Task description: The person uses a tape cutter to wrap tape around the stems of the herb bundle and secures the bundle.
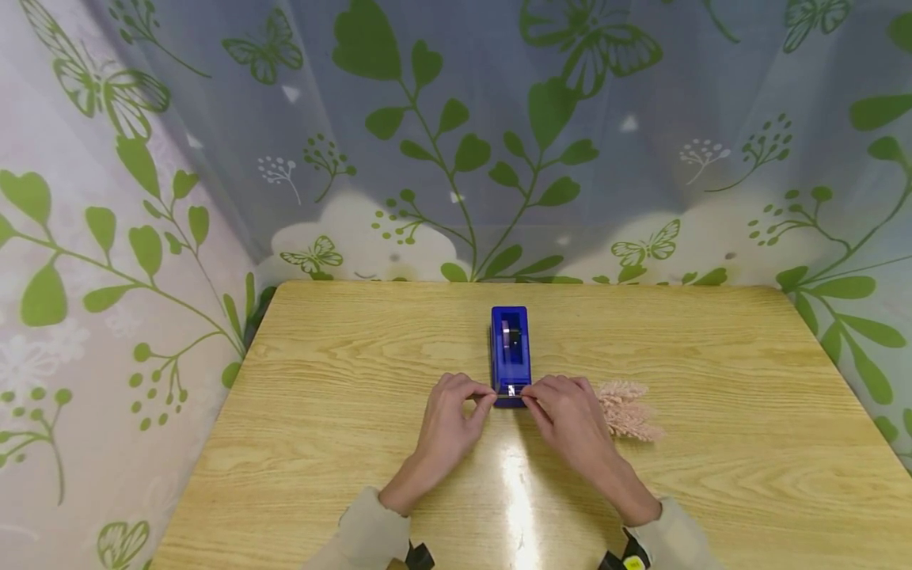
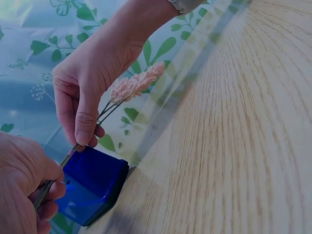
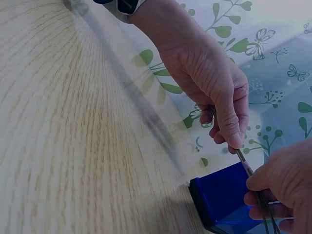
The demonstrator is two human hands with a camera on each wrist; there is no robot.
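A blue tape dispenser (image 1: pixel 518 368) stands on the table in the head view. Over its front end, thin dark stems (image 3: pixel 242 158) run crosswise between the two hands. My left hand (image 1: pixel 447 416) pinches the stems on one side with thumb and fingertips. On the other side my right hand (image 1: pixel 573 416) pinches them, nearer the blossoms. Pale pink flower heads (image 1: pixel 628 410) stick out beyond the right hand, partly hidden by it in the head view. Between the hands, a short pinkish shiny band (image 2: pixel 72 151) shows on the stems.
The wood-grain table (image 1: pixel 321 443) reflects a bright light in front of the dispenser. A curtain (image 1: pixel 442 119) printed with green leaves and butterflies hangs behind and along the sides of the table. Dark bands with devices (image 1: pixel 630 558) sit at the wrists by the pale sleeves.
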